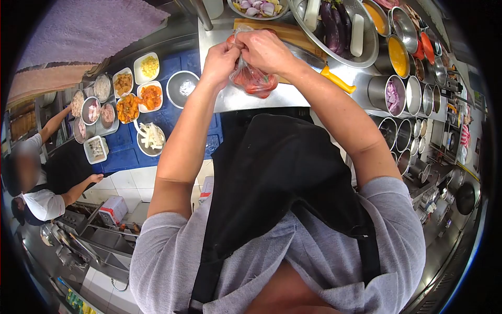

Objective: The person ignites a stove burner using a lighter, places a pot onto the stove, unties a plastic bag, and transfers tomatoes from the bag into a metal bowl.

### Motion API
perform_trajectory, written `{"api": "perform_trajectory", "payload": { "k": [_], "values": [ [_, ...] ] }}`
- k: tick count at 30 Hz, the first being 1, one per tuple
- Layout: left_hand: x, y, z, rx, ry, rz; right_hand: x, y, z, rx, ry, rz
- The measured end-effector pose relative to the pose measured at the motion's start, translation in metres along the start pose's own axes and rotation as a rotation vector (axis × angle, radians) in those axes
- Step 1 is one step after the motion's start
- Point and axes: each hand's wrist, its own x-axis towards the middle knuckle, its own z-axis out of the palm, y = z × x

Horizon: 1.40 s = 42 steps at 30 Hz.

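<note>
My left hand [220,63] and my right hand [262,51] are close together, both closed on the gathered neck of a clear plastic bag [254,80]. Red pieces of food show through the bag, their exact kind unclear. It hangs over the steel counter [238,99] at the front edge of a wooden cutting board [293,35]. A knife with a yellow handle [339,79] lies right of my right hand, its blade partly behind my forearm.
A colander [368,56] holds eggplants and white pieces, near a bowl [281,14] of cut onions. Left, a blue surface [123,157] bears several food dishes and a steel bowl [177,83]. Pots [377,94] line the right. A co-worker [44,201] stands at far left.
</note>
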Motion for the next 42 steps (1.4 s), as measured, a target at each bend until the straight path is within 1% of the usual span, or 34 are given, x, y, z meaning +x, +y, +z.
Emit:
{"api": "perform_trajectory", "payload": {
  "k": [2,5,8,10,11,12,13,14,17,20,22,23,25,26,27,29,30,32,33,35,36,38,42],
  "values": [
    [0.002,0.000,0.004,0.012,0.002,0.005,0.002,-0.003,0.002,0.027,0.061,0.036],
    [-0.001,0.002,0.005,-0.016,0.039,0.026,-0.002,-0.011,0.000,0.044,0.072,0.068],
    [0.002,-0.003,-0.002,-0.013,0.012,-0.015,-0.004,-0.012,0.006,0.091,0.127,0.075],
    [0.001,-0.001,-0.005,-0.107,-0.020,-0.092,-0.004,-0.007,0.006,0.129,0.139,0.064],
    [0.001,-0.002,-0.003,-0.107,-0.022,-0.094,-0.004,-0.006,0.004,0.170,0.147,0.052],
    [0.001,-0.004,0.001,-0.177,-0.018,-0.067,-0.004,-0.005,0.003,0.170,0.147,0.053],
    [0.001,-0.006,0.005,-0.247,-0.012,-0.039,-0.004,-0.004,0.001,0.167,0.120,0.090],
    [0.002,-0.007,0.006,-0.249,-0.012,-0.039,-0.003,-0.004,0.000,0.164,0.093,0.126],
    [0.007,-0.012,0.007,-0.281,-0.005,-0.043,-0.001,-0.002,0.008,0.099,0.114,0.090],
    [0.009,-0.013,0.002,-0.211,-0.005,-0.029,-0.002,0.000,0.011,0.086,0.136,0.074],
    [0.005,-0.003,-0.001,0.177,0.006,0.116,-0.003,0.004,0.012,0.117,0.150,0.073],
    [0.007,-0.006,-0.004,0.175,0.016,0.117,-0.004,0.007,0.014,0.147,0.165,0.078],
    [0.016,-0.013,-0.010,0.322,-0.024,0.286,-0.006,0.012,0.017,0.172,0.159,0.074],
    [0.018,-0.014,-0.013,0.365,-0.035,0.337,-0.005,0.014,0.016,0.194,0.161,0.079],
    [0.020,-0.017,-0.014,0.366,-0.031,0.340,-0.004,0.017,0.015,0.194,0.161,0.074],
    [0.024,-0.021,-0.016,0.372,-0.045,0.427,-0.002,0.019,0.014,0.240,0.129,0.103],
    [0.025,-0.023,-0.016,0.376,-0.041,0.430,-0.002,0.020,0.012,0.242,0.131,0.098],
    [0.027,-0.021,-0.012,0.189,-0.059,0.420,-0.001,0.022,0.007,0.310,0.105,0.105],
    [0.025,-0.018,-0.007,0.191,-0.057,0.424,0.000,0.024,0.006,0.310,0.107,0.100],
    [0.020,-0.014,0.000,0.050,0.016,0.402,0.003,0.029,0.007,0.309,0.132,0.063],
    [0.022,-0.013,0.000,0.053,0.016,0.401,0.006,0.032,0.007,0.311,0.133,0.064],
    [0.023,-0.007,0.000,0.309,0.063,0.435,0.013,0.035,0.007,0.201,0.173,-0.013],
    [0.034,0.013,-0.009,0.412,0.050,0.379,0.024,0.038,0.004,0.143,0.172,-0.059]
  ]
}}
